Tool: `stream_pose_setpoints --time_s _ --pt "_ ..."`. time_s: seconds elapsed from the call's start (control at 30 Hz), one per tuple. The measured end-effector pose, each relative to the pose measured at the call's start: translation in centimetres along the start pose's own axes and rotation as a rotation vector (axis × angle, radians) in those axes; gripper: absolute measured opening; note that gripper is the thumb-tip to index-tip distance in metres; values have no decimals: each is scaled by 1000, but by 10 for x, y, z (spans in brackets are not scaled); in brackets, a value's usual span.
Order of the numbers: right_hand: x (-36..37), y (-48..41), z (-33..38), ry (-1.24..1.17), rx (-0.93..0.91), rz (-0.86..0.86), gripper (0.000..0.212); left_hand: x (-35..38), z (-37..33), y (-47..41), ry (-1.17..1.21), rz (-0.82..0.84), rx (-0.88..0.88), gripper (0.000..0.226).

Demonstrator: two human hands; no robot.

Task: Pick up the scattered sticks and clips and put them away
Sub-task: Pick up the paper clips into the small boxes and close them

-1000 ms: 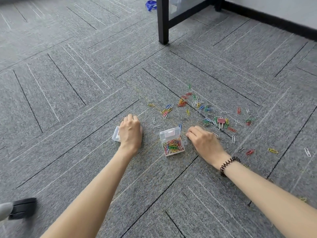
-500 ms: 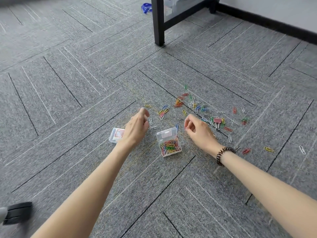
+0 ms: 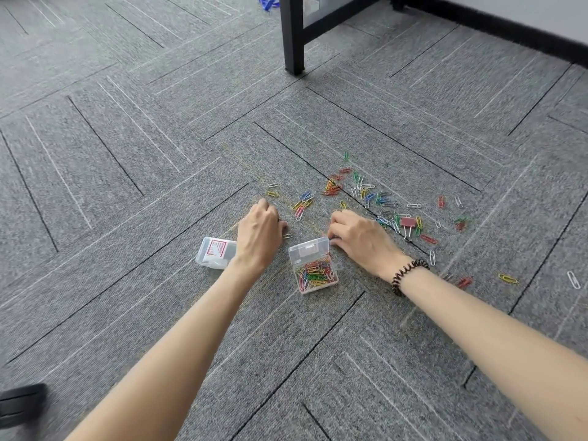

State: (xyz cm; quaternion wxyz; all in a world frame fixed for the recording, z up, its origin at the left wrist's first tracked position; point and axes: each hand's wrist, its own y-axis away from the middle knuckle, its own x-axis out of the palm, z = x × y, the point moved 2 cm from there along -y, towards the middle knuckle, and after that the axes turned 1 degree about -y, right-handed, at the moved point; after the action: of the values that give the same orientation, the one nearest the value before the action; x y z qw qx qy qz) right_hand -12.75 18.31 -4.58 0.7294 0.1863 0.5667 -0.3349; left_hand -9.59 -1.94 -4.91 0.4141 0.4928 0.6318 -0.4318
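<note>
Grey carpet tiles (image 3: pixel 127 154) are covering the floor, with a black table leg (image 3: pixel 294 36) standing at the far side. Coloured paper clips (image 3: pixel 332 186) are lying scattered beyond the hands, pointing every way, a pink binder clip (image 3: pixel 408 222) among them. A clear box (image 3: pixel 308 250) is sitting open between the hands, half full of clips, its lid lying on the far side. A closed box (image 3: pixel 216 252) is lying crosswise, its red label unreadable. The left hand (image 3: pixel 259 238) and the right hand (image 3: pixel 361 240) are pressing curled fingers to the carpet; whether they grip anything is hidden.

Nothing could be read; the only print was a red-and-white label (image 3: pixel 217 248) on the small clear box (image 3: pixel 208 261) touching the left hand's (image 3: pixel 259 232) wrist, too small to make out
</note>
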Motion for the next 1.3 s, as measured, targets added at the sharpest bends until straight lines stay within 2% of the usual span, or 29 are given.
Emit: stream_pose_setpoints --time_s 0.33,0.47,0.6,0.77,0.87,0.97,1.23,1.3 --pt "-6 -2 2 -111 155 86 9 -7 3 -2 -33 41 92 20" --pt "-7 -10 2 -247 305 138 18 -10 5 1 57 88 170 11" --pt "-4 -15 2 -250 372 262 12 -9 2 13 60 124 265 14" --pt "-3 -11 6 -243 394 258 8 -12 1 19 74 122 280 19" --pt "-5 -10 5 -421 480 210 4 -13 0 26 75 82 287 22" --pt "-10 -6 2 -638 572 164 10 -9 -3 30 66 48 249 23" --pt "-20 3 1 -1057 757 256 24 -7 -10 23 6 61 220 19" --pt "-24 2 2 -1073 753 274 24 -7 -11 20 7 70 236 18"
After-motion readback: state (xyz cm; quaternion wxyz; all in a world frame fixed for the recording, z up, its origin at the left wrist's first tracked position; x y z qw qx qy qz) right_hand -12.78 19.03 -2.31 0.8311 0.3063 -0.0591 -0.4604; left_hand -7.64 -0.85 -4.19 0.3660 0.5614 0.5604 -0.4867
